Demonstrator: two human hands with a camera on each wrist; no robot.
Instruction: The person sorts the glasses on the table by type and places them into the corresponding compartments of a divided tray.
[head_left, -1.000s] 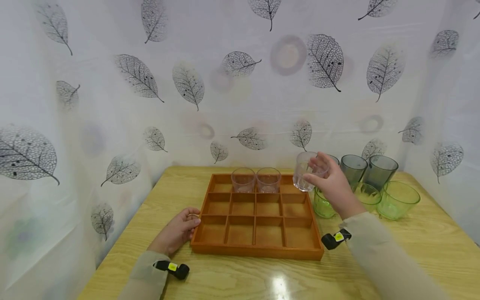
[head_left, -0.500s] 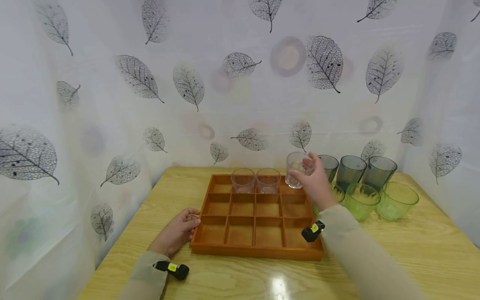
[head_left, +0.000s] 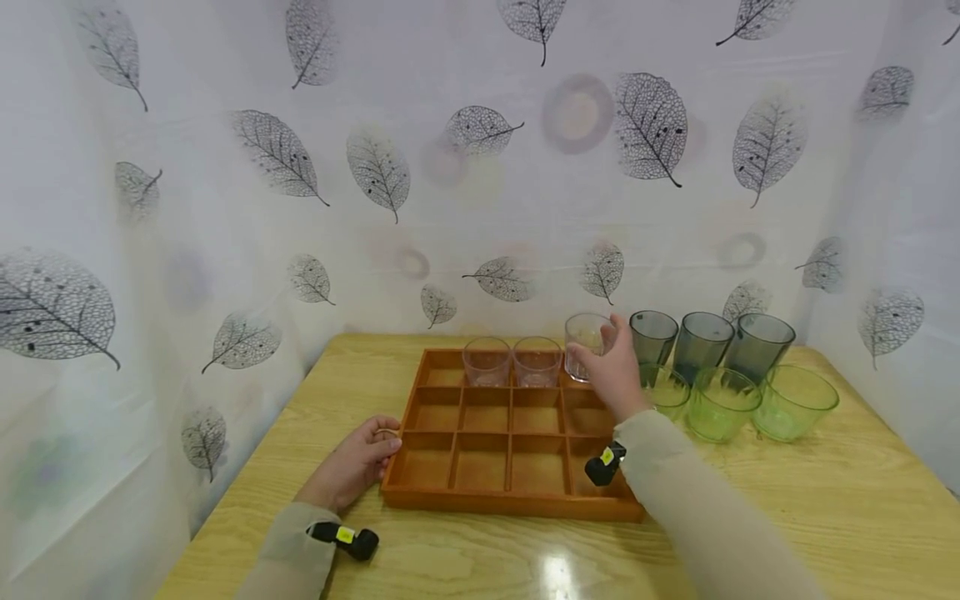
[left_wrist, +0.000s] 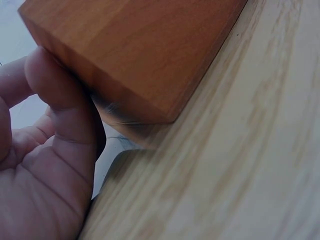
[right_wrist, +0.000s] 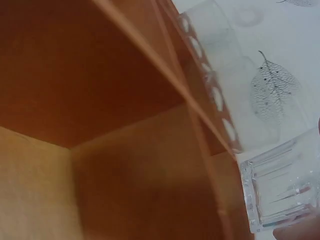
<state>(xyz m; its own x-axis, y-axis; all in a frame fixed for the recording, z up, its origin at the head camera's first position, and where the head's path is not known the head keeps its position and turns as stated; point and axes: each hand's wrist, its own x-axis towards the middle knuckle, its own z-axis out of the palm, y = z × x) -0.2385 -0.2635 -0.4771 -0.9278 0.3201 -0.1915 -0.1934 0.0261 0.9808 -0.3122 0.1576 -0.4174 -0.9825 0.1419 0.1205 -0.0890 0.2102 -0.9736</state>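
Observation:
My right hand (head_left: 617,371) holds a clear glass (head_left: 576,340) between thumb and fingers. The glass is upright over the back right compartment of a brown wooden divided tray (head_left: 517,504). In the right wrist view the ribbed base of the glass (right_wrist: 277,187) shows close to the tray's dividers. Two more clear glasses, one at left (head_left: 487,364) and one beside it (head_left: 537,364), stand in the middle compartments of the back row. At the tray's left side, my left hand (head_left: 352,462) grips the edge, its fingertips against the side wall (left_wrist: 130,55).
Right of the tray stand three grey tumblers (head_left: 702,346) in a row. Before them are three green glasses (head_left: 722,412), the leftmost partly behind my right hand. The tray lies on a wood-grain table (head_left: 465,558). A leaf-patterned curtain (head_left: 465,208) hangs around the back and sides.
My right hand has carried the clear glass left and then lowered it over the tray's back right compartment. My left hand and the tray have stayed put.

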